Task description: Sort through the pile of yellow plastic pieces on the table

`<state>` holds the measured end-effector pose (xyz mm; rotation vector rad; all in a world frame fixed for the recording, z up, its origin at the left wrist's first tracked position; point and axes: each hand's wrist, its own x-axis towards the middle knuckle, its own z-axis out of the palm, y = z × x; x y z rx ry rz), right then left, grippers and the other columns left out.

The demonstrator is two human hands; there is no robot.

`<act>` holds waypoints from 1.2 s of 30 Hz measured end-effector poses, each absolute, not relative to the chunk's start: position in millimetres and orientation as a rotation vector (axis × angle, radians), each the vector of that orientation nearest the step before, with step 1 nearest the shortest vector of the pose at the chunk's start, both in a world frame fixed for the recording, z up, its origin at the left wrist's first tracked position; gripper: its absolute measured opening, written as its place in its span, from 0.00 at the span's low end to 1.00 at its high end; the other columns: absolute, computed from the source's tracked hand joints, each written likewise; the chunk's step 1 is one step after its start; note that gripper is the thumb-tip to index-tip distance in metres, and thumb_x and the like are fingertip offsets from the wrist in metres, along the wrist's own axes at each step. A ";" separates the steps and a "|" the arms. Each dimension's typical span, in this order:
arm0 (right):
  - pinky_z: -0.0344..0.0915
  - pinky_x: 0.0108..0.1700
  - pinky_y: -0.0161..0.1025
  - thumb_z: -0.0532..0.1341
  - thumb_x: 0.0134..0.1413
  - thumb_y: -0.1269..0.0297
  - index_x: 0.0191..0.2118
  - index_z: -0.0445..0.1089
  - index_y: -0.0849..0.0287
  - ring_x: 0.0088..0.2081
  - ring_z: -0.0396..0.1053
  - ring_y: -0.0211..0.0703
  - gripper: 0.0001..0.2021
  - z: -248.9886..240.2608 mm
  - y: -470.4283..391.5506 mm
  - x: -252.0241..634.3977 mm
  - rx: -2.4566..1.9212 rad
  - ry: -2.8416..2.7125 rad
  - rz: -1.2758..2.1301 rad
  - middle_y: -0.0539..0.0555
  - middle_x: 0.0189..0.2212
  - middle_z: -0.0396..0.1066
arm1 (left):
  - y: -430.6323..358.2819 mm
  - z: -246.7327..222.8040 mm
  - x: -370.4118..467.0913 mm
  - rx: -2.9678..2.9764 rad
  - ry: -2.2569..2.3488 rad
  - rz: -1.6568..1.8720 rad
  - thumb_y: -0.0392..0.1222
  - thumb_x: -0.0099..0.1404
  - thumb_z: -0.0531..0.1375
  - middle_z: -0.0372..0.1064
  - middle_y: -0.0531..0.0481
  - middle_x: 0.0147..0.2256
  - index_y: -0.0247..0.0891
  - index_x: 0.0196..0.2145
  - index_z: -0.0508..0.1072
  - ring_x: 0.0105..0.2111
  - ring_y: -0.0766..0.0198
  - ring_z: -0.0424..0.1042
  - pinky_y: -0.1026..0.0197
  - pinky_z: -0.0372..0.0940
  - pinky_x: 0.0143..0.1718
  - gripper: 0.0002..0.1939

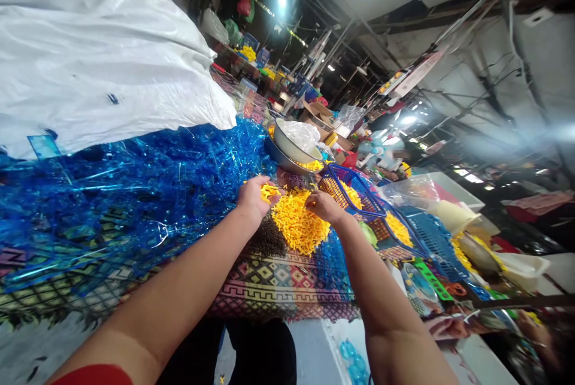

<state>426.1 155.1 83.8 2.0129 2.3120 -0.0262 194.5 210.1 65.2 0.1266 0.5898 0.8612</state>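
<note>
A heap of small yellow pieces point(300, 226), too small to name more closely, lies on the patterned cloth point(269, 286). At its left edge my left hand point(254, 199) is closed loosely around some of the yellow pieces. Fingers pinched together, my right hand point(324, 205) touches the heap's right side; what it holds, if anything, is hidden. A mound of tiny dark brown bits point(268, 235) sits against the heap, below my left hand. Transparent blue plastic parts point(148, 193) spread over the cloth to the left.
Behind the heap stand stacked metal bowls point(287, 157) with yellow pieces. Blue plastic baskets point(368, 208) holding more of them are on the right. A large white sack point(99, 44) covers the upper left. A co-worker point(381, 151) is farther back.
</note>
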 end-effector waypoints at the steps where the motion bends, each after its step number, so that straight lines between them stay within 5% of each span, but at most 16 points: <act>1: 0.62 0.37 0.34 0.57 0.43 0.74 0.26 0.74 0.60 0.33 0.66 0.39 0.07 82.9 150.2 429.5 2.084 2.331 -0.051 0.53 0.27 0.70 | 209.9 65.3 194.5 0.127 0.597 0.859 0.32 0.52 0.55 0.59 0.51 0.21 0.35 0.26 0.61 0.22 0.60 0.70 0.69 0.57 0.13 0.03; 9: 0.62 0.25 0.32 0.59 0.39 0.66 0.30 0.73 0.61 0.22 0.65 0.35 0.10 60.0 126.2 447.2 2.810 2.240 -0.350 0.50 0.23 0.68 | 207.4 62.6 198.7 0.162 0.606 0.835 0.32 0.53 0.55 0.60 0.51 0.20 0.34 0.24 0.61 0.19 0.63 0.69 0.69 0.57 0.13 0.04; 14: 0.59 0.19 0.31 0.60 0.40 0.61 0.45 0.69 0.62 0.20 0.65 0.35 0.22 63.4 117.5 447.7 2.995 2.160 -0.768 0.52 0.26 0.69 | 204.8 61.6 201.1 0.165 0.599 0.820 0.32 0.53 0.55 0.60 0.50 0.20 0.34 0.24 0.62 0.19 0.62 0.69 0.69 0.57 0.12 0.03; 22: 0.62 0.41 0.36 0.57 0.46 0.72 0.32 0.74 0.58 0.36 0.68 0.41 0.10 60.8 110.8 445.6 2.374 2.286 0.109 0.56 0.34 0.70 | 203.7 60.9 201.5 0.186 0.598 0.813 0.31 0.53 0.54 0.60 0.51 0.21 0.35 0.25 0.61 0.19 0.62 0.69 0.68 0.58 0.13 0.03; 36: 0.62 0.35 0.34 0.55 0.46 0.70 0.27 0.71 0.60 0.31 0.68 0.40 0.07 59.7 114.4 439.6 2.642 2.121 0.212 0.54 0.27 0.70 | 200.8 55.4 207.1 0.213 0.588 0.768 0.32 0.53 0.55 0.60 0.50 0.21 0.34 0.25 0.62 0.19 0.62 0.68 0.68 0.57 0.12 0.03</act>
